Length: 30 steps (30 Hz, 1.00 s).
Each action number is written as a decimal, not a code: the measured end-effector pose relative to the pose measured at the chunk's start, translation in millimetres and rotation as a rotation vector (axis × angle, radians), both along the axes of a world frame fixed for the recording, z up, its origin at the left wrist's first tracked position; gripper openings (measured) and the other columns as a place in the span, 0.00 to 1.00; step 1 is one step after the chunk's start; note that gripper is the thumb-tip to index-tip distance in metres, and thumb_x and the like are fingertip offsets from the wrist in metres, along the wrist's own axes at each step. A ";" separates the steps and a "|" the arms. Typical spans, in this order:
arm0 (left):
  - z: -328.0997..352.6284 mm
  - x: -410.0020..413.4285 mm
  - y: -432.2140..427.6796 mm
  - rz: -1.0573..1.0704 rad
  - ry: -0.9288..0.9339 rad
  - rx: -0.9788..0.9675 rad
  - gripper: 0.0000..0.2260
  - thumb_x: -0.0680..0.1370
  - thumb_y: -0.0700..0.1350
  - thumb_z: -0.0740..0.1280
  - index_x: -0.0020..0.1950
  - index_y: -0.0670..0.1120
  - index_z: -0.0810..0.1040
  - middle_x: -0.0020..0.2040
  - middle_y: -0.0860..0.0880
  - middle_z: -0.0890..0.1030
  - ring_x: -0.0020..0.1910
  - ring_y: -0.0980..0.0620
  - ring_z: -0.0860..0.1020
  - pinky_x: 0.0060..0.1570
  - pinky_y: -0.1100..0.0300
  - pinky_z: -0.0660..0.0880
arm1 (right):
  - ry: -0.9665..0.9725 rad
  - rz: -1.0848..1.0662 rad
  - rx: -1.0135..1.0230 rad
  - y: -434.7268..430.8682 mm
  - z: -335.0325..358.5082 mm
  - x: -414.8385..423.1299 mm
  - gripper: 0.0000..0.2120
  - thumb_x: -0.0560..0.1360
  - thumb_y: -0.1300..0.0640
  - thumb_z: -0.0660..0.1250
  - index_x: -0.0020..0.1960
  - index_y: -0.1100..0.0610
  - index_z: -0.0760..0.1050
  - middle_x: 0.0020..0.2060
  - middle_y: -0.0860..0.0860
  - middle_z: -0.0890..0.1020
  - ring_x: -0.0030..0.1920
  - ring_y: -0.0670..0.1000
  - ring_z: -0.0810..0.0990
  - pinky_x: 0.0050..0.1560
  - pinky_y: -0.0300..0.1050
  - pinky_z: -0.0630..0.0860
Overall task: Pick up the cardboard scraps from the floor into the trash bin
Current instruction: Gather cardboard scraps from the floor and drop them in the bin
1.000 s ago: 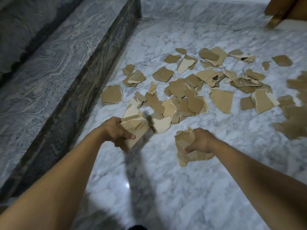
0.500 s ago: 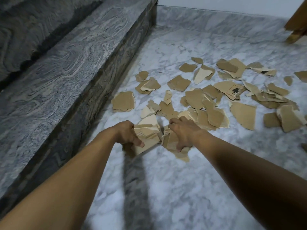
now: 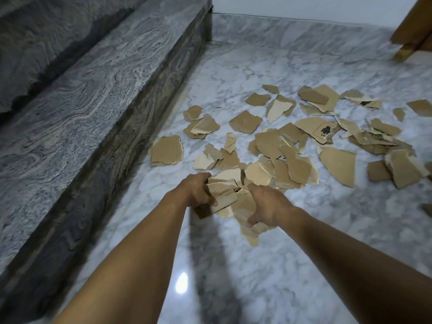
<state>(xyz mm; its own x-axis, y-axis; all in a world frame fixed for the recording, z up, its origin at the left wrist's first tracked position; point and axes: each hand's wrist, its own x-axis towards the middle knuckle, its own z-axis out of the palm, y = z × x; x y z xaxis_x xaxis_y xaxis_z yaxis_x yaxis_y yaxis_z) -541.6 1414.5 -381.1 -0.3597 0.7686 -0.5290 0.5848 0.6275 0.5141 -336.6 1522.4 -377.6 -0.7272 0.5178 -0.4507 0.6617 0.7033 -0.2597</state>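
Several torn brown cardboard scraps (image 3: 292, 146) lie scattered over the white marble floor (image 3: 233, 265). My left hand (image 3: 198, 191) grips a stack of scraps (image 3: 224, 190) at the near edge of the pile. My right hand (image 3: 266, 204) grips another bunch of scraps (image 3: 245, 206) right beside it, and the two bunches touch. One scrap with a black printed mark (image 3: 322, 132) lies farther right. No trash bin is in view.
A grey granite step (image 3: 81, 101) runs along the left side. A marble skirting and white wall (image 3: 304, 26) close the far end. A brown wooden furniture leg (image 3: 406, 47) stands at the top right.
My right hand has carried its bunch of scraps left until it meets the left hand's stack. The view has shifted, so the pile sits farther right and lower.
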 end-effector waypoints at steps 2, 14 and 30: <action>0.0 4.3 2.5 -0.042 0.011 0.010 0.23 0.63 0.46 0.82 0.52 0.51 0.76 0.53 0.52 0.80 0.56 0.46 0.78 0.57 0.52 0.76 | -0.007 -0.033 -0.052 1.9 -0.1 7.2 0.38 0.60 0.46 0.84 0.61 0.54 0.67 0.49 0.51 0.78 0.49 0.56 0.77 0.44 0.46 0.70; 15.2 37.6 27.8 -0.585 0.353 -0.285 0.38 0.70 0.54 0.76 0.77 0.54 0.64 0.80 0.52 0.40 0.78 0.41 0.47 0.73 0.44 0.63 | -0.222 -0.058 -0.016 68.8 22.3 70.8 0.42 0.59 0.49 0.84 0.66 0.53 0.66 0.56 0.55 0.80 0.54 0.58 0.81 0.50 0.51 0.80; 14.2 47.2 6.7 -0.203 0.005 -0.192 0.30 0.66 0.50 0.79 0.62 0.54 0.67 0.53 0.50 0.80 0.48 0.50 0.78 0.40 0.58 0.77 | -0.115 -0.261 0.056 47.9 9.5 99.5 0.43 0.66 0.49 0.81 0.72 0.51 0.59 0.61 0.53 0.79 0.60 0.58 0.80 0.51 0.49 0.76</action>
